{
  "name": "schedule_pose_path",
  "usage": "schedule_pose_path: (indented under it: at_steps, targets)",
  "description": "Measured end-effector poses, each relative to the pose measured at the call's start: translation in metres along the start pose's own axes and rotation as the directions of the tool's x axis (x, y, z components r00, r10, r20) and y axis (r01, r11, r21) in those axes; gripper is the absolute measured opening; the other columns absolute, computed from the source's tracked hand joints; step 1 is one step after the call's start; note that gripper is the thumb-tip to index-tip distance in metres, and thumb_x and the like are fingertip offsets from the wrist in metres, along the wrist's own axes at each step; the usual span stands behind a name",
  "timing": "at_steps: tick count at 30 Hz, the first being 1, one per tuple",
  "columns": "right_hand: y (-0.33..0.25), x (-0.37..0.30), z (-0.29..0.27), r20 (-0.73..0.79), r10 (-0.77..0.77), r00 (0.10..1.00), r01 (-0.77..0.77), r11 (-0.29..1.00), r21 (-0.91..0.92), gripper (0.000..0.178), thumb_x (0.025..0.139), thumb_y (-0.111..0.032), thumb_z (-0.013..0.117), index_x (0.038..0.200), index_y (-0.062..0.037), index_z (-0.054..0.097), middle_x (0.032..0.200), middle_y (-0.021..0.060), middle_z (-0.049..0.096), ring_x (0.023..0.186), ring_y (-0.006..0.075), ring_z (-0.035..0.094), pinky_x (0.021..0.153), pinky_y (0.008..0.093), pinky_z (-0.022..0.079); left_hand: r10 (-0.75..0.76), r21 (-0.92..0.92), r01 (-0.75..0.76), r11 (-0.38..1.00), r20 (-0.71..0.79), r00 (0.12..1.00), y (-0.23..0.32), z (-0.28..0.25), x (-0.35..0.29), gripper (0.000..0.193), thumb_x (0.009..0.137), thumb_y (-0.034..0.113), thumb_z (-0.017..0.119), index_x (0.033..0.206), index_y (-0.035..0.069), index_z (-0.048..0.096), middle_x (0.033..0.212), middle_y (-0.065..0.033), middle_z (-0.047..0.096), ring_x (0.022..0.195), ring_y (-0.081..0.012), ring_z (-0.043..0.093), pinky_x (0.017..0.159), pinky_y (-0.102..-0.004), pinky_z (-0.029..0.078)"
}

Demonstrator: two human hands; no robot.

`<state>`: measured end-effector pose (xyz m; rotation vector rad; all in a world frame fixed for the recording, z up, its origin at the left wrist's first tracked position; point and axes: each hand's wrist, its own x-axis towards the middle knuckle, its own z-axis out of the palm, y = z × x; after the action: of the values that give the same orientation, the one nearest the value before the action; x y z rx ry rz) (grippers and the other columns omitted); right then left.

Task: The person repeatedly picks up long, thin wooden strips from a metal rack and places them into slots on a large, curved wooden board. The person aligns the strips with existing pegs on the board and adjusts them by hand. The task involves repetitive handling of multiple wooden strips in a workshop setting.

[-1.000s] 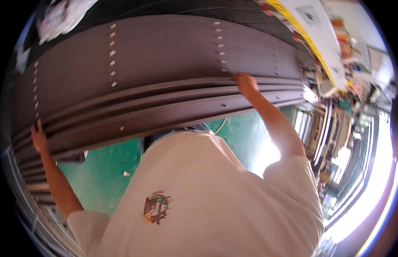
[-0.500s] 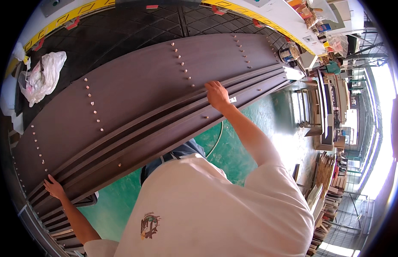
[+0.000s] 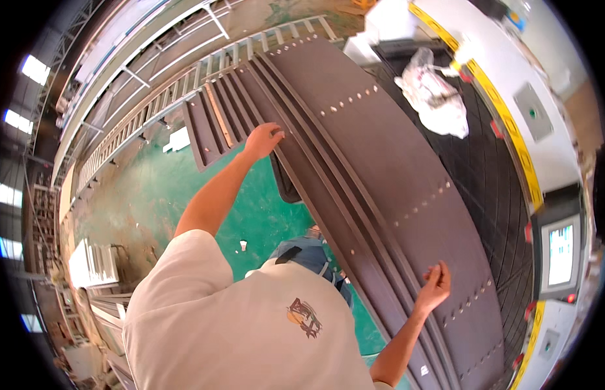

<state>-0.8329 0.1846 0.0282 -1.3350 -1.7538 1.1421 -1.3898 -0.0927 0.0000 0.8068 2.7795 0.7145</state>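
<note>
A large dark brown panel [image 3: 406, 156] with a curved far edge lies in front of me, crossed by rows of small pale pegs [image 3: 350, 101]. Along its near side run several long, narrow brown strips [image 3: 354, 195]. My left hand [image 3: 262, 141] is at the near edge of these strips, its fingers slightly apart and holding nothing I can see. Over the panel, beside the strips, is my right hand [image 3: 436, 286], with its fingertips pinched together. Whatever may be between those fingertips is too small to make out.
Shorter brown strips [image 3: 215, 120] lie beyond my left hand, by a metal roller conveyor [image 3: 140, 127]. A white plastic bag [image 3: 436, 97] rests on the black surface past the panel. At the right stands a machine with a screen [image 3: 561, 253] and a yellow-edged beam [image 3: 504, 117].
My view has swung to the left, bringing the conveyor and short strips into sight. My left hand now sits at the strips' near edge, and my right hand is over the panel.
</note>
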Motion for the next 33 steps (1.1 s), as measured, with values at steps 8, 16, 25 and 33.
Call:
schedule_pose_path:
  at_steps: [8, 16, 25, 33]
  targets:
    - [-0.18, 0.056, 0.294, 0.453, -0.205, 0.868, -0.027, 0.89, 0.455, 0.027, 0.102, -0.023, 0.06, 0.081, -0.0052, 0.059, 0.063, 0.0022, 0.055, 0.052, 0.0078, 0.048, 0.048, 0.0228, 0.035, 0.399, 0.112, -0.383, 0.917, -0.253, 0.882, -0.094, -0.02, 0.117, 0.042, 0.09, 0.027, 0.07, 0.124, 0.004, 0.065, 0.141, -0.0163, 0.057, 0.134, -0.0357, 0.049, 0.114, -0.0457, 0.038]
    - [-0.344, 0.134, 0.738, 0.842, -0.182, 0.508, -0.42, 0.801, 0.426, 0.049, 0.105, -0.035, 0.052, 0.064, -0.016, 0.034, 0.054, -0.0023, 0.033, 0.045, 0.0096, 0.029, 0.044, 0.0275, 0.024, 0.337, -0.045, -0.355, 0.934, -0.215, 0.916, -0.112, 0.014, 0.222, 0.067, 0.092, 0.047, 0.063, 0.143, 0.006, 0.049, 0.159, -0.0175, 0.034, 0.151, -0.0333, 0.024, 0.122, -0.0533, 0.017]
    - [-0.384, 0.163, 0.992, 0.745, -0.312, 0.59, -0.138, 0.87, 0.473, 0.044, 0.101, -0.031, 0.054, 0.064, -0.0146, 0.037, 0.053, -0.0028, 0.032, 0.042, 0.0088, 0.028, 0.039, 0.029, 0.02, 0.323, -0.132, -0.336, 0.932, -0.116, 0.939, -0.128, -0.003, 0.241, 0.07, 0.096, 0.044, 0.056, 0.15, 0.003, 0.039, 0.161, -0.0163, 0.031, 0.153, -0.0318, 0.019, 0.123, -0.053, 0.014]
    - [-0.39, 0.136, 1.001, 0.741, -0.351, 0.572, -0.131, 0.853, 0.505, 0.044, 0.098, -0.026, 0.06, 0.059, -0.0126, 0.044, 0.05, -0.0009, 0.041, 0.039, 0.0102, 0.036, 0.038, 0.0276, 0.025, 0.292, -0.068, -0.292, 0.954, 0.0, 0.956, -0.147, -0.016, 0.248, 0.068, 0.098, 0.041, 0.052, 0.153, 0.004, 0.036, 0.159, -0.0164, 0.033, 0.153, -0.0325, 0.018, 0.124, -0.0545, 0.012]
